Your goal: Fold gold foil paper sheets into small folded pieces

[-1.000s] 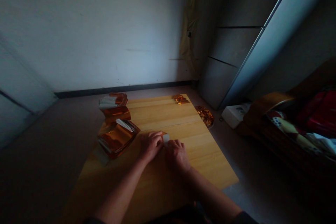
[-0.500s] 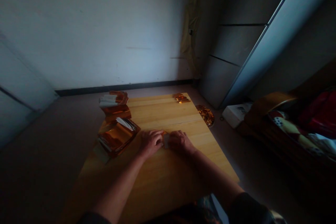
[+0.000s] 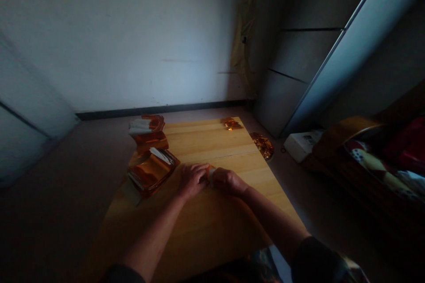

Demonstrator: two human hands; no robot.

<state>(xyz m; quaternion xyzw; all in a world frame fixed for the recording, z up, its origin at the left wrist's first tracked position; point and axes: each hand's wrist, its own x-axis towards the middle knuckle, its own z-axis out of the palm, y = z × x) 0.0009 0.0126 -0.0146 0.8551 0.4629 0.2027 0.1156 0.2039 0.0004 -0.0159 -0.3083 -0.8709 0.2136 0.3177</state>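
Note:
Near the middle of the wooden table (image 3: 202,141), a small piece of orange foil paper with a pale side (image 3: 210,174) lies between my two hands. My left hand (image 3: 193,179) is closed on its left edge, fingers curled. On its right edge, my right hand (image 3: 229,181) is curled too, knuckles up, its fingertips mostly hidden. Much of the paper is covered by the fingers. Left of my left hand lies a stack of shiny orange foil sheets (image 3: 151,170) with white edges showing. Another curled foil stack (image 3: 146,130) sits behind it.
Folded orange foil pieces (image 3: 231,124) lie at the table's far right corner. Beyond the right edge, a round heap of shiny foil (image 3: 263,146) stands low down. A white box (image 3: 301,145) and a wooden chair (image 3: 358,129) with cloths are at the right. A wall is behind.
My right hand has curled further, its knuckles now higher over the paper, and less of the pale side shows. The whole view has shifted slightly.

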